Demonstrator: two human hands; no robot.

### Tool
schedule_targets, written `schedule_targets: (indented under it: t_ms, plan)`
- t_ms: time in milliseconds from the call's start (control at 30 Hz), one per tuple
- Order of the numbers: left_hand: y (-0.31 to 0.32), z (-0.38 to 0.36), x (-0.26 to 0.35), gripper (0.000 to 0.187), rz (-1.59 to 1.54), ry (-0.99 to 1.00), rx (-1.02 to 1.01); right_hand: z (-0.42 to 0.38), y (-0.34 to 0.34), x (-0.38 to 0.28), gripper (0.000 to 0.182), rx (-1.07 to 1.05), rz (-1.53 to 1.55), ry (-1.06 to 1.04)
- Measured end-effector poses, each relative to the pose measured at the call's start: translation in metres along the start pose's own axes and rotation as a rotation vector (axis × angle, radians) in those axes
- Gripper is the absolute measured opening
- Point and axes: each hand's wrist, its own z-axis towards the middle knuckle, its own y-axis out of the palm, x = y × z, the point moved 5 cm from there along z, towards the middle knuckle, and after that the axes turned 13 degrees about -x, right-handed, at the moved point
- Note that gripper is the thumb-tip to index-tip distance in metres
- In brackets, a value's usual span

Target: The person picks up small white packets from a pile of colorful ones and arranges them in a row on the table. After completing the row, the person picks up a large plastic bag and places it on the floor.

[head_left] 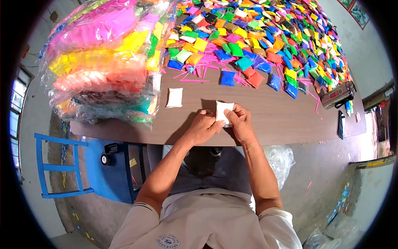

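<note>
A small white packet (223,108) is held up between my two hands over the front part of the table. My right hand (240,120) is closed on its right side, with the thumb across its face. My left hand (204,125) is closed at the packet's lower left edge, thumb and fingers pinching there. To the left, a second white packet (175,97) lies flat on the brown tabletop (273,116). Just beyond my hands lie a blue packet (227,78) and an orange packet (255,79).
A tall stack of clear bags filled with coloured packets (99,62) stands at the left. Behind lies a wide heap of packets (257,37) mixed with pink sticks (207,62). At right are a metal flask (338,96) and a phone (340,124). A blue chair (105,166) stands left.
</note>
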Motion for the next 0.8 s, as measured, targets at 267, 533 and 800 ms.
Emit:
schedule_targets:
  t_ms: [267,533,800]
  plan:
    - [0.000,-0.001,-0.002,0.054,-0.008,0.004,0.054,0.002,0.001,-0.002,0.018,-0.028,-0.107,0.051]
    - [-0.002,-0.003,-0.005,0.045,-0.124,0.026,0.124,0.026,-0.003,-0.016,0.015,-0.166,-0.113,0.146]
    - [0.001,-0.005,0.002,0.038,0.132,0.105,0.217,0.099,0.023,0.001,0.020,-0.128,-0.426,0.171]
